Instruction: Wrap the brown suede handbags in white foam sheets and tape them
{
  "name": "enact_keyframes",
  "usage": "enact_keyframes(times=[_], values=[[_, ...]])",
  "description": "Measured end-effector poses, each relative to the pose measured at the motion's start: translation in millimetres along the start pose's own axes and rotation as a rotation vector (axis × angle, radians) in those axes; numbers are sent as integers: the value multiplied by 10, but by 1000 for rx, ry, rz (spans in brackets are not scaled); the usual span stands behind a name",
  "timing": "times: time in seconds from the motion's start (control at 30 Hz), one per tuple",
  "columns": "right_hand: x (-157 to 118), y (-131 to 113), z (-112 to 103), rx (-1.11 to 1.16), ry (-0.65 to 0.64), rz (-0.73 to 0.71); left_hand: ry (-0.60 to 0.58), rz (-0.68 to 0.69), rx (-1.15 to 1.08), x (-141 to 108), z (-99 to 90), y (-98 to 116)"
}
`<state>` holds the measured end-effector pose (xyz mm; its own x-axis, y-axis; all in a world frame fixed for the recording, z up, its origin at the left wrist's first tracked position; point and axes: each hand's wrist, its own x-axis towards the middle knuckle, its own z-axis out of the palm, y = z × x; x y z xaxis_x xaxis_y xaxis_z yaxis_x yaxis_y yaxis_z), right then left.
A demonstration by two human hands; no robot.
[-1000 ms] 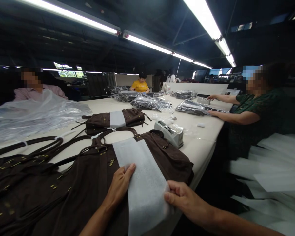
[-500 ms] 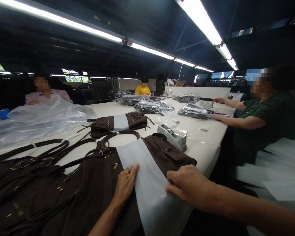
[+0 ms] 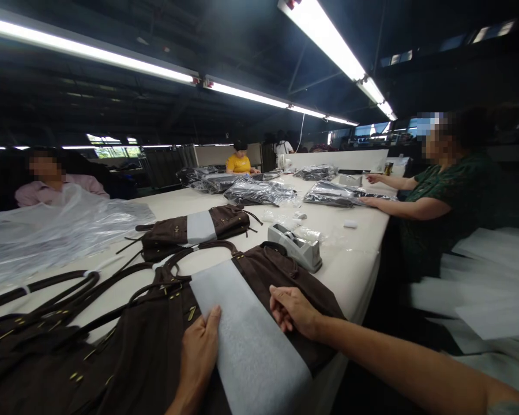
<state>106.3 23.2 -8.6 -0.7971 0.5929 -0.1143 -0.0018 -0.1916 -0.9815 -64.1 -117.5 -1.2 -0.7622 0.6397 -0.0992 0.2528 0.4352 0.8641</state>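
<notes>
A strip of whitish paper (image 3: 257,340) lies across a dark brown fabric handbag (image 3: 281,268) in front of me and bends down over its near side. My left hand (image 3: 201,349) grips the strip's left edge, thumb on top and the other fingers mostly hidden. At the opposite edge, my right hand (image 3: 292,308) is closed with curled fingers; whether the paper is between its fingertips cannot be seen. More brown bags (image 3: 38,357) with looped handles lie to the left. Beyond, a rolled brown bag (image 3: 164,230) wears a similar paper band (image 3: 201,226).
A grey tape dispenser (image 3: 294,248) stands behind the handbag. Clear plastic bags (image 3: 64,230) cover the table's left side. Plastic-wrapped bags (image 3: 259,190) lie farther back. One co-worker (image 3: 450,190) stands at right, others sit beyond. White sheets (image 3: 493,288) are stacked low at right.
My right hand has moved up along the paper's right edge, away from its lower part. The paper now lies flatter on the handbag. My view has turned slightly right.
</notes>
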Motion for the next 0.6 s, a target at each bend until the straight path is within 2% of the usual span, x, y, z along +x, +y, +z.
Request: enact_keyframes(times=[0.13,0.4,0.5,0.6], values=[[77,-33,17,-14,-68,70,16,18,127,5,-17,67],[504,-50,34,-441,-186,189,153,24,386,17,-2,93],[569,-159,77,-736,-240,127,199,40,428,33,19,71],[643,-332,163,-891,-169,-20,223,59,426,42,20,65]])
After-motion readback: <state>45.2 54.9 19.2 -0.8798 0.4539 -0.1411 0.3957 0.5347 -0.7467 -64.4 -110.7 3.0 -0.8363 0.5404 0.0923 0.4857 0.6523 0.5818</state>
